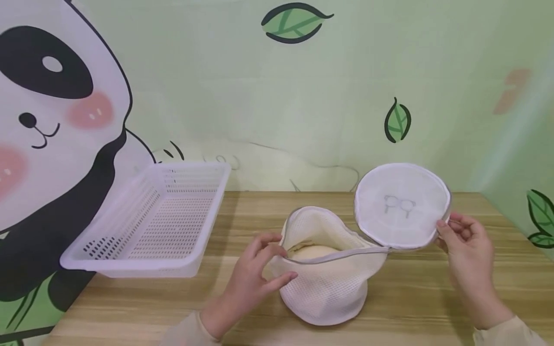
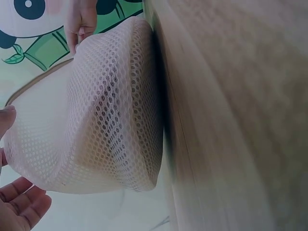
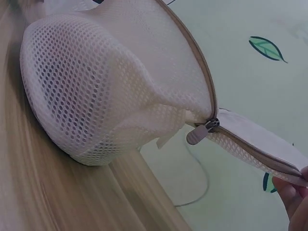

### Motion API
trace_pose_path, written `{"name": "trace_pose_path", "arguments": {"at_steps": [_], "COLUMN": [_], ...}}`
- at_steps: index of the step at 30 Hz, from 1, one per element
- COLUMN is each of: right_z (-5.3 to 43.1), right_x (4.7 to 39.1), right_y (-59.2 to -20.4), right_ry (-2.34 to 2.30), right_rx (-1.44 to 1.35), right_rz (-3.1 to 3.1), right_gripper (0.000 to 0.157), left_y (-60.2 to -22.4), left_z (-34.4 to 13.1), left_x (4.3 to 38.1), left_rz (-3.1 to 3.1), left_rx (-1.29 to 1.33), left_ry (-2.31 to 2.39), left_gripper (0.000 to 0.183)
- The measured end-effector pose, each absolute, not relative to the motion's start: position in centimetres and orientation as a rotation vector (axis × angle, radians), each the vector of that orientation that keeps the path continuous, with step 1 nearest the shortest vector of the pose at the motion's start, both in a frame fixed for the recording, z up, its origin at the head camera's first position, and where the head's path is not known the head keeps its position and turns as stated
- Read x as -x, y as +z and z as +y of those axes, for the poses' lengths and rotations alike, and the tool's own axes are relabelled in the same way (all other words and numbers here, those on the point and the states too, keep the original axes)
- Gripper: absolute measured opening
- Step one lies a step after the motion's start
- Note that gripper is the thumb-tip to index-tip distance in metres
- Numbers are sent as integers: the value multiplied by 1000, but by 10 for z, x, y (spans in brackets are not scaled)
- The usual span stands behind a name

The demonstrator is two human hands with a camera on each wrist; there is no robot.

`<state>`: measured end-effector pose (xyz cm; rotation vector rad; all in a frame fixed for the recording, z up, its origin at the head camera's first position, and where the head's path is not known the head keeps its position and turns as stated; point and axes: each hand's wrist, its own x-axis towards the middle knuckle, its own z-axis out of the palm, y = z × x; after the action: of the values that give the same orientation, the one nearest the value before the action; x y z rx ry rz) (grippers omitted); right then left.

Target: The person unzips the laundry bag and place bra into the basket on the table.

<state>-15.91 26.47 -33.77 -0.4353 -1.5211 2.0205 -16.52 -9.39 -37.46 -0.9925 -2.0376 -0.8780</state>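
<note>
A white mesh laundry bag (image 1: 324, 293) stands on the table with its zipped top undone. Its round lid (image 1: 402, 206), printed with a small grey bra outline, is raised to the right and joined to the bag at one side. My right hand (image 1: 469, 250) pinches the lid's edge between thumb and fingers. At the bag's left rim is my left hand (image 1: 255, 269), fingertips touching the rim and thumb held apart in front. Inside lies a cream, rounded item (image 1: 313, 252), mostly hidden by the mesh. The zipper pull (image 3: 197, 134) hangs near the lid's joint.
A white perforated plastic basket (image 1: 195, 259) stands to the left on the wooden table (image 1: 415, 298). Behind the table hangs a pale green backdrop (image 1: 216, 86) with a panda and leaves.
</note>
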Motion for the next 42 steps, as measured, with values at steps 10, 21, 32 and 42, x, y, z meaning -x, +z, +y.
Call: {"name": "trace_pose_path", "arguments": {"at_steps": [10,21,32,42], "right_z": [308,290,294,281], "right_x": [183,171,176,154], "right_y": [-397,-382,-388,-369], "right_ry": [2146,2283,2368,1813], "right_rx": [430,468,135,204], "right_rz": [-1682,-1870,-2019,-2435], "right_gripper": [27,12,10,29], "left_y": [-375,-374,-375,-375], "left_z": [-91,-89,-88,-87], "left_x": [163,162,161,161], "left_rz": [-2020,-2012,-2008,-1995], "left_rx": [985,970,943,937], "left_ry": [-845,-846,-840,-833], "left_gripper": [34,30,37,29]}}
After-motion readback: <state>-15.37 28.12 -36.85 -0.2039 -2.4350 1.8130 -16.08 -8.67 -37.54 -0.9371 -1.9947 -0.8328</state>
